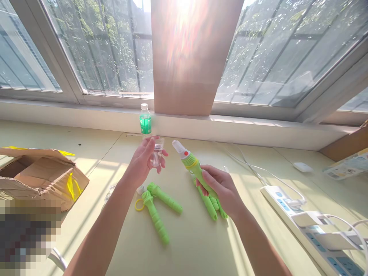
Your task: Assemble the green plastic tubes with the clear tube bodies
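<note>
In my left hand (143, 159) I hold a small clear plastic cup (156, 152) upright, fingers wrapped round it. My right hand (220, 188) grips a green jump rope handle (198, 168) with a yellow ring, a red dot and a white tip that points up and left toward the cup. Below my left hand, two ribbed green handles (156, 220) lie on the table, beside a loose yellow ring (139, 204) and a small white piece (140, 189). More green handles (211, 207) lie under my right hand, partly hidden by it.
A bottle with a green label (145, 122) stands at the back by the sill. An open cardboard box (57, 184) is at the left. On the right lie a white power strip (287, 214) with plugs and cables, and a white flat device (303, 167). Windows rise behind.
</note>
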Tool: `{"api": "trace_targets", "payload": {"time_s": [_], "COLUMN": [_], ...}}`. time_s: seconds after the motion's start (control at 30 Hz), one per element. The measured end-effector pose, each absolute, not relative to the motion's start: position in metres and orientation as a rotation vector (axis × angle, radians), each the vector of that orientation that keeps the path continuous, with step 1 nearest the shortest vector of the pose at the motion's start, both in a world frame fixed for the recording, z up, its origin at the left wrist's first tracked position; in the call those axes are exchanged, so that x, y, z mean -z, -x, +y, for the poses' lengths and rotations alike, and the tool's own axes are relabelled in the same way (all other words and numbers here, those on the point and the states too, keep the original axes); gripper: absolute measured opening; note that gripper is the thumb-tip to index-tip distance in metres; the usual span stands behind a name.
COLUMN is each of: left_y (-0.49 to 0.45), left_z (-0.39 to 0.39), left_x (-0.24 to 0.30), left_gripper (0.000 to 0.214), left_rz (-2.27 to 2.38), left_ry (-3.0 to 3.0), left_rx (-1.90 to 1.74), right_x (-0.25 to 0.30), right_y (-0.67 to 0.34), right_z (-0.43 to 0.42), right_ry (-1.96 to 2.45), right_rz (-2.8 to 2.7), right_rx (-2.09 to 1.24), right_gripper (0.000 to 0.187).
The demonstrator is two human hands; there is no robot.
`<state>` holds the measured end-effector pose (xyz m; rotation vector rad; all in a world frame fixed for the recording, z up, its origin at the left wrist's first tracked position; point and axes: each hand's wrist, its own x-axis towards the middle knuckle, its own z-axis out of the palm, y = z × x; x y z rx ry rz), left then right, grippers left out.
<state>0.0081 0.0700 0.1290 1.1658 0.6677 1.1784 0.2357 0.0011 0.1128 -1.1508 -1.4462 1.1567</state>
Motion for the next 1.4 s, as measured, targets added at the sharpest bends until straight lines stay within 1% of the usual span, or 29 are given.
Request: {"api": "trace_targets", "payload": {"time_s": [0.1,0.23,0.33,0.47,0.53,0.6,0.77,0.83,0.97,1.17,1.23,1.33,1.4], "left_y": [-0.004,0.005,0.010,0.005,-0.002,-0.007,-0.007,-0.006,-0.006,-0.008,-0.011,-0.018,-0.021], "left_z": [0.070,0.070,0.066,0.057,0.054,0.052,0.055,0.056,0.059,0.059,0.058,0.057,0.058], "left_x": [-0.129,-0.133,-0.140,-0.145,-0.144,-0.142,-0.138,-0.137,-0.136,-0.138,-0.138,-0.136,-0.134], "left_gripper": [0.035,0.037,0.041,0.033,0.038,0.039,0.035,0.041,0.051,0.061,0.059,0.044,0.039], "left_rz": [0.779,0.966,1.069,1.097,1.094,1.092,1.098,1.086,0.987,0.849,0.824,0.865,0.866], "left_ry": [-1.262,-1.345,-1.477,-1.751,-1.846,-1.875,-1.748,-1.669,-1.519,-1.380,-1.367,-1.303,-1.234], "left_rx": [-1.216,-1.214,-1.099,-0.951,-0.896,-0.865,-0.888,-0.914,-0.968,-1.023,-1.045,-1.146,-1.213], "right_x": [-0.113,-0.110,-0.109,-0.110,-0.111,-0.112,-0.117,-0.121,-0.124,-0.121,-0.120,-0.116,-0.112], "right_y": [-0.236,-0.238,-0.239,-0.237,-0.234,-0.231,-0.225,-0.223,-0.222,-0.225,-0.225,-0.224,-0.222], "right_z": [0.001,0.002,0.002,0.000,-0.002,-0.004,-0.007,-0.009,-0.010,-0.006,-0.005,-0.004,-0.003], "right_ry": [1.165,1.213,1.292,1.390,1.412,1.414,1.410,1.429,1.515,1.534,1.521,1.488,1.469], "right_rz": [-1.479,-1.547,-1.646,-1.848,-1.938,-1.990,-1.954,-1.924,-1.855,-1.813,-1.818,-1.825,-1.819], "right_rx": [-1.158,-1.108,-1.023,-0.872,-0.816,-0.767,-0.732,-0.761,-0.763,-0.682,-0.652,-0.641,-0.654], "right_gripper": [0.033,0.033,0.033,0.032,0.031,0.029,0.023,0.026,0.017,0.015,0.016,0.017,0.019]}}
